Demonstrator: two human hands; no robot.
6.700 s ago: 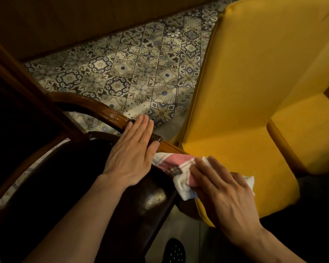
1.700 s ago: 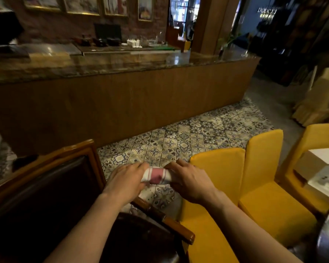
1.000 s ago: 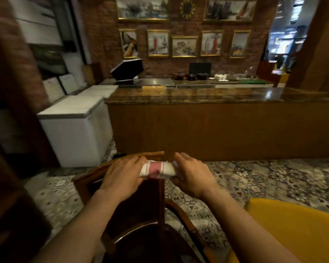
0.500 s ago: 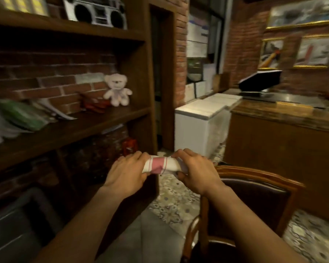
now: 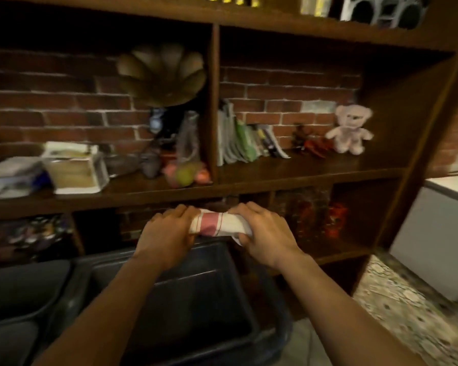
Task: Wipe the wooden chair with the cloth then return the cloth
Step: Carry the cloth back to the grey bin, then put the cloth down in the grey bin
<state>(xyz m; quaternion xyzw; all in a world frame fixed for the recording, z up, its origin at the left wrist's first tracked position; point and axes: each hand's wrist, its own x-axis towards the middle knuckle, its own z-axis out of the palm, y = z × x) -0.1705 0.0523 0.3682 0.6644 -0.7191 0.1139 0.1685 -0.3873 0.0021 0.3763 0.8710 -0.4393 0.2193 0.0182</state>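
Observation:
The cloth [image 5: 217, 226], white with a pink band and thin red stripes, is rolled into a short bundle held level in front of me. My left hand [image 5: 167, 233] grips its left end and my right hand [image 5: 265, 233] grips its right end, fingers curled over the top. The bundle hangs in the air above the far rim of a dark plastic bin [image 5: 185, 299] and just below the front edge of a wooden shelf [image 5: 288, 175]. The wooden chair is out of view.
A dark wooden shelving unit [image 5: 213, 101] against a brick wall fills the view, holding a gramophone horn [image 5: 161, 72], books [image 5: 243, 141], a teddy bear [image 5: 349, 130] and a box [image 5: 74, 170]. A white chest freezer [image 5: 439, 233] stands at the right over patterned floor tiles [image 5: 413, 313].
My view has swung left from the chair and counter to face the shelving unit and the bin. Both hands still hold the rolled cloth the same way.

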